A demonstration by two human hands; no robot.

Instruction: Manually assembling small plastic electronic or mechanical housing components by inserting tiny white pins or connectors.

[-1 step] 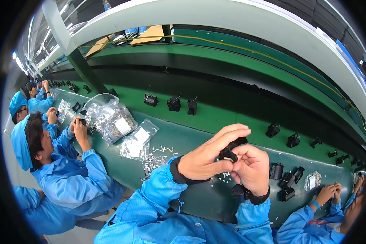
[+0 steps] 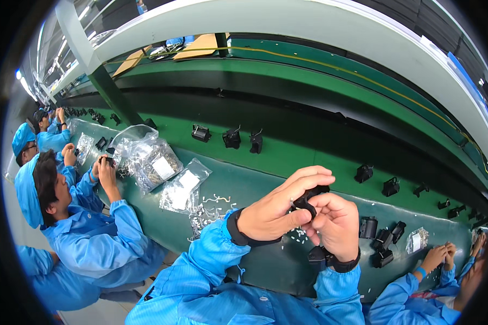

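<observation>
Over the near edge of the green bench, my left hand (image 2: 274, 210) grips a small black plastic part (image 2: 307, 202) between its thumb and straightened fingers. My right hand (image 2: 337, 223) pinches the part's right side with thumb and forefinger, so both hands touch it. Much of the part is covered by fingers. Small white pieces (image 2: 295, 237) lie on the bench beneath my hands. Another black part (image 2: 319, 257) sits just below my right hand, beside the wrist, partly hidden.
Left on the bench are a large clear bag of parts (image 2: 153, 162), a smaller bag (image 2: 183, 187) and scattered metal pieces (image 2: 203, 218). Several black housings (image 2: 384, 238) stand to the right. More black units (image 2: 231, 138) line the green belt. Co-workers (image 2: 87, 216) sit on both sides.
The pale sliver seen on the black part near my left thumb no longer shows. My fingers have shifted slightly around the part; both hands still hold it.
</observation>
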